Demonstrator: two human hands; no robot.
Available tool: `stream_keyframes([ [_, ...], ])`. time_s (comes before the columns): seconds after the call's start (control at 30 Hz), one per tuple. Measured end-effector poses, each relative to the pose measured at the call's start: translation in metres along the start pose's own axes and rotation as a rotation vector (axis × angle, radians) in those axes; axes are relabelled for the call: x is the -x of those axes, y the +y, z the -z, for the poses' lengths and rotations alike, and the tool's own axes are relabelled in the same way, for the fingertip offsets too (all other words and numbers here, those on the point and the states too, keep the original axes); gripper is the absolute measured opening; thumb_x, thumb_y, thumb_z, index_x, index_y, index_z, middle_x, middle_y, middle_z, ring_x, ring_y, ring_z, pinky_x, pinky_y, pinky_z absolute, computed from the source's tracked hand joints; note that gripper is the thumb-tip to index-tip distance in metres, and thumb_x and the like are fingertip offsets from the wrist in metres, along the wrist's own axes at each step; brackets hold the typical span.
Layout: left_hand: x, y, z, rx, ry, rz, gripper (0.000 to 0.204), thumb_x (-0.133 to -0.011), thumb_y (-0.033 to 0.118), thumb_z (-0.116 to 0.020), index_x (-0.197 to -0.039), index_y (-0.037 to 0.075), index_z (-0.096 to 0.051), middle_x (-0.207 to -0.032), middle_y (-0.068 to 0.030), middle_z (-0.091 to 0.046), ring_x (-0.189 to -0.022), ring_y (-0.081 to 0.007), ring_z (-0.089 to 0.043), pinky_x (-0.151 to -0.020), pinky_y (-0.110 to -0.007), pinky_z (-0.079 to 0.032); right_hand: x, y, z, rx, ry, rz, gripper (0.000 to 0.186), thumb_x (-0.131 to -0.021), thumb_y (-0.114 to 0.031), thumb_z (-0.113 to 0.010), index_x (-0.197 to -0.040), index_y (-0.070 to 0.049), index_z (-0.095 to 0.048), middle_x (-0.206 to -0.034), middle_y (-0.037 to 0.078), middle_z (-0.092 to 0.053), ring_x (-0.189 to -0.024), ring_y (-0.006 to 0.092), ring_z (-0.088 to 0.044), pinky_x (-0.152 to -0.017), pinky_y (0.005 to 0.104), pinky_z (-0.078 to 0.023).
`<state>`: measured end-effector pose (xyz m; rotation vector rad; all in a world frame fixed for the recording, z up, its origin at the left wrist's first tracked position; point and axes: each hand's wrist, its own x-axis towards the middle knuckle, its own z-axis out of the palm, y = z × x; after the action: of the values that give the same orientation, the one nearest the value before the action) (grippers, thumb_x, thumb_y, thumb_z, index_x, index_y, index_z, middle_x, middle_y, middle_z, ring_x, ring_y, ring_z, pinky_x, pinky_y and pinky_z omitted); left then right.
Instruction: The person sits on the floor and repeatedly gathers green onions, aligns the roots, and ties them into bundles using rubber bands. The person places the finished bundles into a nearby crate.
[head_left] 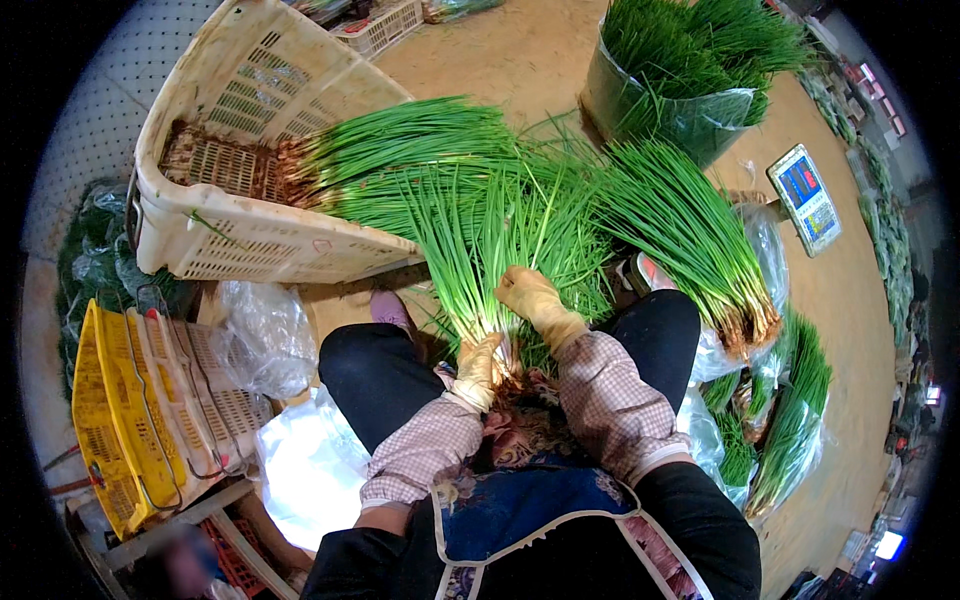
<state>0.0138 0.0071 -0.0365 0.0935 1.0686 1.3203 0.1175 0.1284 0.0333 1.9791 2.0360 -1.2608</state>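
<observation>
One bunch of green onions is just right of the cream crate. Left hand closed round its root end; right hand curled against its stalks, grip undeterminable. One onion heap obstructs the crate's mouth. Farther right: one tub, one scale display.

Seemingly a produce-packing workroom: a slatted crate of long green stalks at far left, more crates near left, a digital scale at right, bagged bunches on the tan floor.
</observation>
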Motion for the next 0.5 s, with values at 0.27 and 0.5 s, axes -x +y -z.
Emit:
stream_keyframes([
  [0.27,-0.028,-0.027,0.029,0.056,-0.055,-0.037,0.027,-0.08,-0.003,-0.062,-0.102,-0.001,-0.046,-0.087,-0.0096,-0.059,-0.07,-0.0165,-0.059,-0.058,-0.027,-0.05,-0.006,-0.009,0.004,0.18,-0.104,-0.022,0.04,-0.076,-0.031,-0.062,-0.102,-0.001,-0.056,-0.094,0.016,-0.063,-0.085,0.0269,-0.061,-0.077,0.0367,-0.048],
  [0.5,-0.015,-0.018,0.009,-0.007,0.028,-0.089,0.032,-0.079,-0.006,-0.06,-0.108,-0.004,-0.046,-0.084,-0.0112,-0.06,-0.073,-0.0205,-0.062,-0.061,-0.029,-0.054,-0.012,-0.005,-0.017,0.359,0.054,0.09,0.033,-0.078,-0.028,-0.06,-0.091,0.002,-0.063,-0.087,0.018,-0.064,-0.081,0.0313,-0.064,-0.069,0.0401,-0.051],
])
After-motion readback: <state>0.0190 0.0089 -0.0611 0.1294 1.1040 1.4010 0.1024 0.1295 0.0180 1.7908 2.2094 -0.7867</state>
